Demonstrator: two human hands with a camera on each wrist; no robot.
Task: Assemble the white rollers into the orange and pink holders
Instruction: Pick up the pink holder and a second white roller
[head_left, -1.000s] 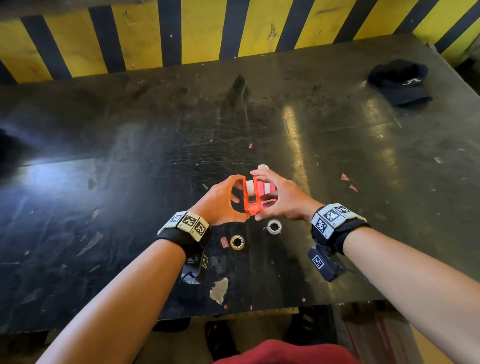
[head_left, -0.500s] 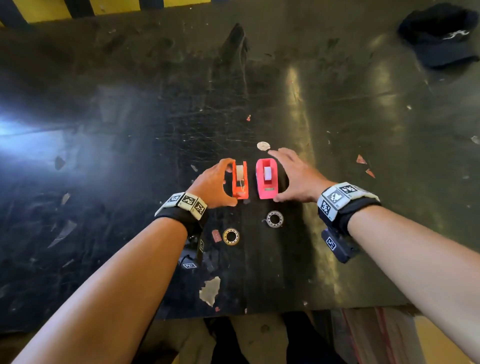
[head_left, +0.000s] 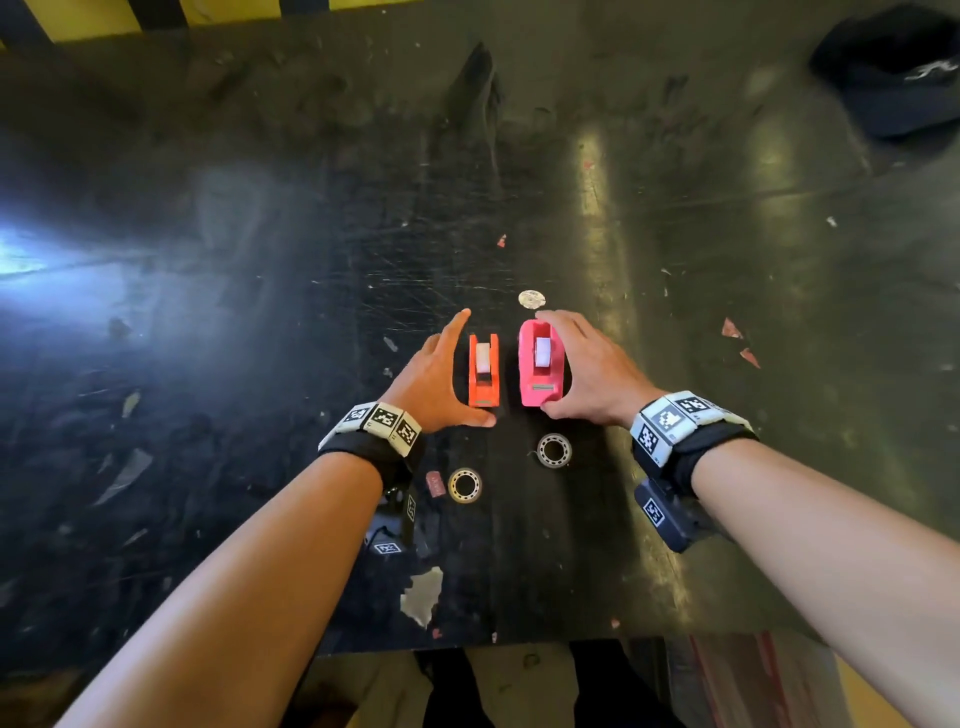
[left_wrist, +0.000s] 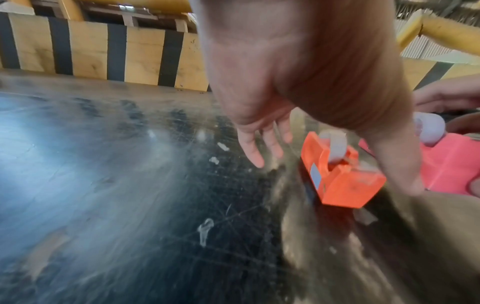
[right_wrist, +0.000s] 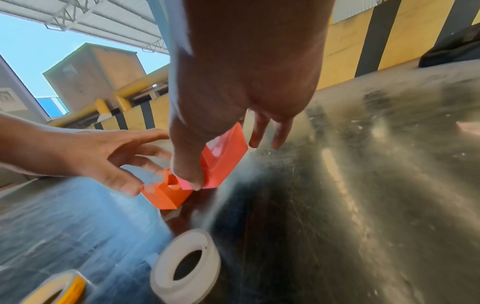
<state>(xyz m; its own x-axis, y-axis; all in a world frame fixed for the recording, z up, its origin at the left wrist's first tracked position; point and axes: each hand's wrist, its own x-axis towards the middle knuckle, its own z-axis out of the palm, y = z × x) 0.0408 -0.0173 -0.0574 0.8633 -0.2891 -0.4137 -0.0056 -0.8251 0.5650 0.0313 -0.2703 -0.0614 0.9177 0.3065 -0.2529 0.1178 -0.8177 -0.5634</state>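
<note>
Tape rolls: two rolls (head_left: 465, 485) (head_left: 554, 450) lie flat on the worktop (head_left: 260, 415), nearest to the person, just before the holders.
Left hand (head_left: 434, 382): fingers straight and spread; the grip is loose and holds nothing. The thumb is at the near end of the orange holder (head_left: 484, 370).
Right hand (head_left: 587, 374): it cups the pink holder (head_left: 540, 364) between thumb and fingers; the fingers look relaxed, so I judge the grip is letting go, not clamping.
Rollers: one white roller (head_left: 483, 357) sits in the orange holder, another (head_left: 543, 352) in the pink holder. Both holders stand side by side, a little apart.
Risk: if a hand brushes a holder when it leaves, the holder may tip and the roller may jump out of its slot.
Hard to see: whether the roller axles are fully seated. The wrist views are blurred.
Far: a round white disc (head_left: 531, 299), then a dark cap (head_left: 893, 73) at the far right corner.
</note>
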